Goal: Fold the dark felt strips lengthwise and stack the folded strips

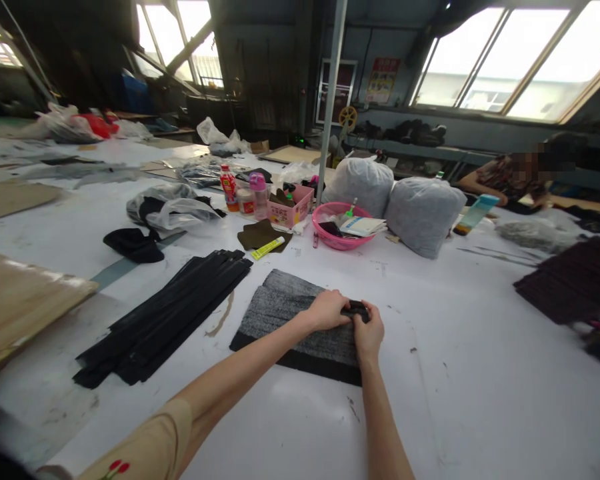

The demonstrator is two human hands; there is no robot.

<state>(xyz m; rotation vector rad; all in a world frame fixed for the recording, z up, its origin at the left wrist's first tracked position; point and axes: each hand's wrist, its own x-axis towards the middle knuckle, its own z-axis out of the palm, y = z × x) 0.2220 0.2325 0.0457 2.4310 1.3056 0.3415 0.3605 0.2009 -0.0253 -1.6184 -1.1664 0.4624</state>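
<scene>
A grey-black textured fabric piece [285, 303] with a plain black band along its near edge lies on the white table [460, 373]. At its right end, my left hand [330, 309] is closed on the far corner, fingers bent over a small dark folded part. Close beside it, my right hand [369, 328] pinches the same folded part between thumb and fingers. The two hands nearly touch. Left of the fabric lies a pile of long black strips [170, 317].
Behind are a pink basket [337, 243], a pink box [285, 215], bottles [229, 189], a yellow tube [268, 248] and stuffed bags [423, 213]. A board [20, 300] lies left, dark purple fabric [570, 277] right. Another person [515, 175] leans over the table at the far right.
</scene>
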